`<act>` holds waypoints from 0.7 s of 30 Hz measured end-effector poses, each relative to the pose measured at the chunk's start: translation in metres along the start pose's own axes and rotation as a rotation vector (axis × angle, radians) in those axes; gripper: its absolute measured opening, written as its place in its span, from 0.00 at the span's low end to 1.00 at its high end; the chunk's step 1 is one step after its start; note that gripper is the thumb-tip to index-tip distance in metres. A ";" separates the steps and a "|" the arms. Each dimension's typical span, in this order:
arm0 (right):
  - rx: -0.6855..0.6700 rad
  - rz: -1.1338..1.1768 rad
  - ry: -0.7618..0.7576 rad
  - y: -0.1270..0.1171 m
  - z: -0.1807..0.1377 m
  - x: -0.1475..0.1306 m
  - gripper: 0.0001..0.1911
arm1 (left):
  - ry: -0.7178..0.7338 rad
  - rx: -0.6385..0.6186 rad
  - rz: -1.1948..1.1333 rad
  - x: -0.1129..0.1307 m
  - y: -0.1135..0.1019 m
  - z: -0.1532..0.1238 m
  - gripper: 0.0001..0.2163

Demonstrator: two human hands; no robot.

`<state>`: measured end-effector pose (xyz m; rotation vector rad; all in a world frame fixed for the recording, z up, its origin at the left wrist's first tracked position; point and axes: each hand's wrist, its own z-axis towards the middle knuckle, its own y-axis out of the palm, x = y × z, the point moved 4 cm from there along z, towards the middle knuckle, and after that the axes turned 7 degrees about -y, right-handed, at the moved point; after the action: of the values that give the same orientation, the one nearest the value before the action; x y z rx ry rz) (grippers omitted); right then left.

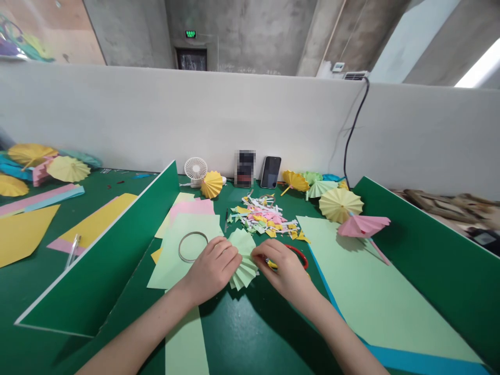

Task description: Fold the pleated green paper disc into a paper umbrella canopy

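Observation:
A pale green pleated paper fan (242, 272) is held between my two hands over the green table. My left hand (215, 268) grips its left side, fingers curled over the folds. On the right edge, my right hand (284, 265) pinches the paper with thumb and fingers. Partly hidden behind my right hand are red-handled scissors (299, 254). A round ring (192, 247), perhaps a roll of tape seen from above, lies on light green sheets (167, 273) beside my left hand. Beyond the fan is a heap of coloured paper scraps (265, 216).
Green divider boards (117, 260) stand left and right (429, 250). Two phones (271, 172) and a small white fan (196, 169) stand by the wall. Folded paper umbrellas, one pink (363, 225) and one yellow (340, 204), sit at right on large green paper (375, 281).

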<state>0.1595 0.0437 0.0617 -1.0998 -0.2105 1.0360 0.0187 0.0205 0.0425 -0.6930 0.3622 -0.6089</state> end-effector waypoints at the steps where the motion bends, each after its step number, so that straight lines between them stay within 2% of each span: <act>1: 0.004 -0.015 -0.004 0.000 0.000 0.000 0.06 | -0.028 0.002 -0.035 -0.001 -0.001 0.001 0.06; 4: 0.008 -0.048 -0.017 0.000 0.000 -0.001 0.06 | -0.157 0.009 -0.147 -0.007 -0.006 0.004 0.04; 6: 0.009 -0.052 -0.033 0.001 0.000 -0.002 0.06 | -0.192 -0.006 -0.173 -0.010 -0.008 0.006 0.03; 15: 0.052 -0.096 -0.128 0.007 -0.001 -0.014 0.08 | -0.124 -0.086 -0.132 -0.005 -0.001 0.005 0.05; 18: 0.056 -0.119 -0.136 0.006 -0.001 -0.012 0.08 | -0.088 -0.116 -0.077 -0.005 0.001 0.004 0.06; 21: 0.094 -0.121 -0.116 -0.002 0.000 -0.004 0.08 | -0.078 -0.088 -0.018 -0.010 0.000 0.004 0.06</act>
<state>0.1591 0.0408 0.0649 -0.9313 -0.3146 0.9917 0.0130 0.0289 0.0467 -0.8025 0.3120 -0.5844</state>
